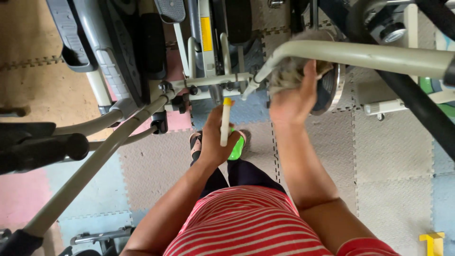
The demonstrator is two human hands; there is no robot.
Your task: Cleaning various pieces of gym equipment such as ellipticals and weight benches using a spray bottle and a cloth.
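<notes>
Left hand (215, 140) was wrapped around a slim white tube with a yellow cap (225, 121), fingers curled shut on it, tube upright, held in front of the body above the foam floor mats (388, 142). Right hand (291, 97) pressed a grey rag (289, 71) against the underside of a pale curved machine bar (360, 54), fingers bunched into the cloth, thumb up along the bar. Rag sat near the bar's bend, just beside a round metal disc (332, 90). Second grey handlebar (95, 166) ran diagonally at left, well apart from both hands.
</notes>
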